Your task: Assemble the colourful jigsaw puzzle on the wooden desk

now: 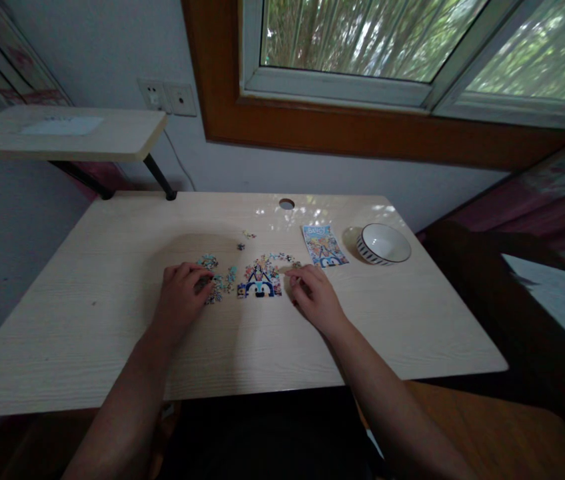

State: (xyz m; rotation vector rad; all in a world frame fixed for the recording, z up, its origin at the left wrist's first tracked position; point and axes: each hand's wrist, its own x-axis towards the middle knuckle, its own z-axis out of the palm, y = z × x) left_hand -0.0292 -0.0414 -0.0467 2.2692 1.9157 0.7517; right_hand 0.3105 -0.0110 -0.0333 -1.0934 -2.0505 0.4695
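Note:
Small loose jigsaw puzzle pieces [220, 285] lie in a spread heap left of a partly assembled jigsaw puzzle [261, 287]. The puzzle shows a blue cartoon dog's face, and more pieces curve around its upper right. My left hand [182, 287] rests at the heap's left side, its fingers curled and the thumb apart from the index finger. At the puzzle's right edge is my right hand [315, 293], with thumb and index finger bent together; anything between those fingertips is too small to make out.
A printed picture sheet [325, 245] lies right of the puzzle, beside a striped white bowl [385, 243]. A few stray pieces [241, 247] sit farther back. A raised shelf [62, 133] stands at the back left. The desk [112, 320] has a cable hole [286, 204] near the wall.

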